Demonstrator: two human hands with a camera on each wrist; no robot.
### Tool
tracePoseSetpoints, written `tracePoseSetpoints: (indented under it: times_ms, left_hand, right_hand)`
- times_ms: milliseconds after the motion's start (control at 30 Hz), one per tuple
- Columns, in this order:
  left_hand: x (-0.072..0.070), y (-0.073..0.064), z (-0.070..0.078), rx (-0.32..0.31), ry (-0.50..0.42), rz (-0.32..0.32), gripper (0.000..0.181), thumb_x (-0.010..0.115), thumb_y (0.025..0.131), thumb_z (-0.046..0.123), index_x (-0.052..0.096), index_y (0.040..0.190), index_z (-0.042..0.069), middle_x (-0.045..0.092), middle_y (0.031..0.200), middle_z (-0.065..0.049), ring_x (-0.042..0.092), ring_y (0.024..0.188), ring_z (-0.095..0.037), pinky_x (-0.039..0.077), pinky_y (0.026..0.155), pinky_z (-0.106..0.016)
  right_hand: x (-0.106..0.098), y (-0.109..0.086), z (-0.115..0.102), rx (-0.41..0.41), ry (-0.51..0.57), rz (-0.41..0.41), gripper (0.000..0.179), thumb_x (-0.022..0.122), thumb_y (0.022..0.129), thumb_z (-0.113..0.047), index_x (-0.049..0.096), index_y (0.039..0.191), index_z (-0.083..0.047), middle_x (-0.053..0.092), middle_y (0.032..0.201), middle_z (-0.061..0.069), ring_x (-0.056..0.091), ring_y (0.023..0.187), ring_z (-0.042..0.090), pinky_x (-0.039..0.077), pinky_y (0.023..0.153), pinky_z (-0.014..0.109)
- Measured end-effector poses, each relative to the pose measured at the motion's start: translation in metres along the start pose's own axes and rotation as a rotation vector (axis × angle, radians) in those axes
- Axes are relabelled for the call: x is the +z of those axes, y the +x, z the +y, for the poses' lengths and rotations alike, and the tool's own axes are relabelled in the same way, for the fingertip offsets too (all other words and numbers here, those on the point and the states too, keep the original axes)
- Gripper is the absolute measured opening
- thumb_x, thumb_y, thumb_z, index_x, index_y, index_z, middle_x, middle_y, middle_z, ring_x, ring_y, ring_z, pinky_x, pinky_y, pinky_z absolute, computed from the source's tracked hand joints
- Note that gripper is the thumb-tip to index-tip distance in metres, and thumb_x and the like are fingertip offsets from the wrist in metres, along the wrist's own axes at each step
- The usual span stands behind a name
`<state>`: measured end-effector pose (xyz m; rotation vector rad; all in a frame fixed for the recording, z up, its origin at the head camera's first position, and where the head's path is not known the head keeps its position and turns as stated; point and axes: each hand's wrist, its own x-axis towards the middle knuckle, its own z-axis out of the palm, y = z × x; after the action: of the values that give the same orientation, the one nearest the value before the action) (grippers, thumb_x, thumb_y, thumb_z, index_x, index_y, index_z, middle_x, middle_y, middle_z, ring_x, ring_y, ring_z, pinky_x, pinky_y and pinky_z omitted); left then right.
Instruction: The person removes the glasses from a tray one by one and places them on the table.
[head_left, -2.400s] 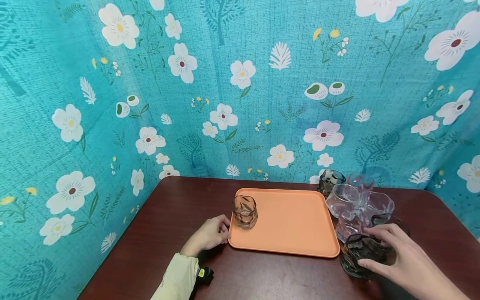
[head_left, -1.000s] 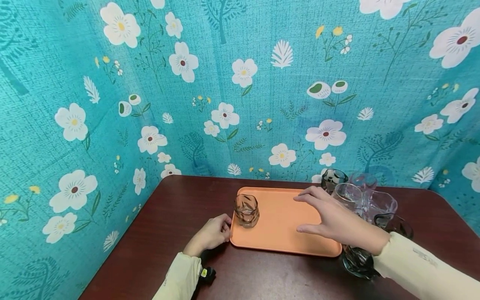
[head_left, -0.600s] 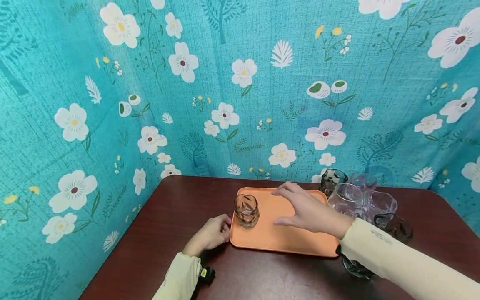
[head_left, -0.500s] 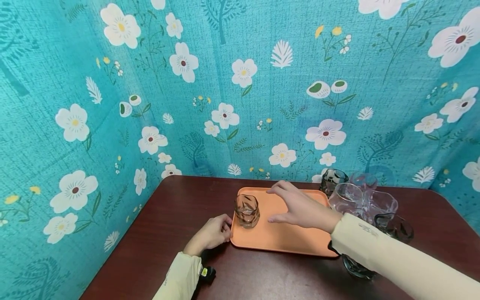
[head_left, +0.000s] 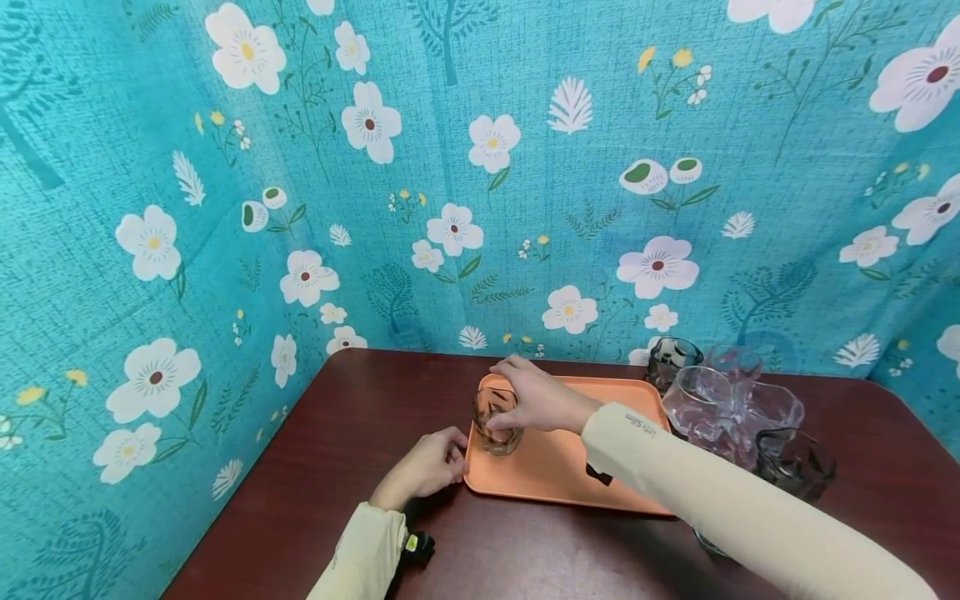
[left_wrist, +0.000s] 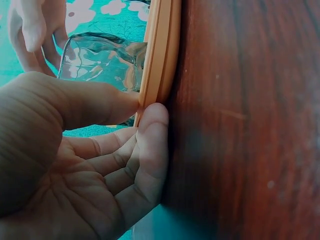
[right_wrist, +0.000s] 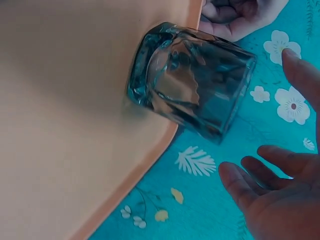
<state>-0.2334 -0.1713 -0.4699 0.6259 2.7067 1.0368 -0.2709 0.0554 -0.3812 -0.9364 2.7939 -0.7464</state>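
A smoky brown glass (head_left: 501,443) stands upright on the left end of an orange tray (head_left: 525,473). My right hand (head_left: 546,400) is at this glass from the right, fingers and thumb spread apart to either side of its upper part. In the right wrist view the fingers of that hand (right_wrist: 275,192) are just short of the rim of the glass (right_wrist: 185,82), with a visible gap. My left hand (head_left: 426,468) is at the tray's left edge. Its thumb and index finger pinch the tray rim (left_wrist: 159,55) in the left wrist view.
Right of the tray stand several glasses: a dark one (head_left: 672,362), a pinkish one (head_left: 735,361), clear ones (head_left: 701,396) and another dark one (head_left: 797,462). My right sleeve (head_left: 697,483) partly hides a glass at the front. A flowered teal cloth (head_left: 450,292) hangs behind the table (head_left: 300,500).
My right hand has left the dark glass at the front right and moved left across the tray to the brown glass. The left hand has stayed at the tray's edge.
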Motion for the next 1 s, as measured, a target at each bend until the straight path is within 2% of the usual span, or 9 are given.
tracePoseSetpoints:
  times_ms: [200, 367, 467, 700, 1000]
  left_hand:
    - [0.000, 0.001, 0.000, -0.012, -0.012, -0.011, 0.020, 0.057, 0.084, -0.001, 0.055, 0.104, 0.002, 0.057, 0.069, 0.003, 0.055, 0.056, -0.009, 0.046, 0.054, -0.026]
    - [0.000, 0.002, 0.000, -0.024, -0.019, -0.013, 0.020, 0.058, 0.084, -0.001, 0.055, 0.104, 0.001, 0.057, 0.069, 0.002, 0.055, 0.056, -0.010, 0.046, 0.053, -0.026]
    - [-0.001, 0.002, 0.000, -0.019, -0.013, -0.006, 0.020, 0.057, 0.084, -0.002, 0.055, 0.104, 0.001, 0.057, 0.068, 0.002, 0.055, 0.055, -0.009, 0.046, 0.054, -0.026]
    - [-0.001, 0.002, 0.001, -0.013, -0.009, 0.000, 0.020, 0.057, 0.084, -0.002, 0.055, 0.103, 0.002, 0.057, 0.069, 0.003, 0.055, 0.055, -0.009, 0.046, 0.054, -0.025]
    - [-0.001, 0.001, 0.002, -0.019, -0.022, -0.005, 0.021, 0.057, 0.083, -0.003, 0.055, 0.103, 0.002, 0.058, 0.069, 0.003, 0.056, 0.055, -0.009, 0.046, 0.053, -0.025]
  right_hand:
    - [0.012, 0.013, 0.001, 0.019, 0.021, -0.024, 0.081, 0.076, 0.078, -0.040, 0.039, 0.141, -0.005, 0.037, 0.140, 0.011, 0.038, 0.127, 0.025, 0.041, 0.095, 0.040]
    - [0.019, 0.016, 0.002, 0.023, 0.019, -0.028, 0.079, 0.077, 0.078, -0.038, 0.041, 0.139, -0.001, 0.041, 0.135, 0.012, 0.043, 0.122, 0.025, 0.043, 0.092, 0.040]
    - [0.020, 0.016, 0.003, 0.020, 0.023, -0.028, 0.079, 0.078, 0.077, -0.037, 0.042, 0.138, 0.000, 0.043, 0.133, 0.012, 0.046, 0.119, 0.025, 0.044, 0.090, 0.040]
    - [0.017, 0.009, 0.006, 0.034, 0.031, -0.038, 0.080, 0.080, 0.074, -0.036, 0.043, 0.140, -0.010, 0.045, 0.129, 0.010, 0.048, 0.111, 0.022, 0.044, 0.087, 0.037]
    - [0.017, 0.003, 0.010, 0.028, -0.003, -0.036, 0.073, 0.079, 0.076, -0.036, 0.049, 0.134, -0.002, 0.048, 0.128, 0.010, 0.051, 0.114, 0.025, 0.044, 0.090, 0.039]
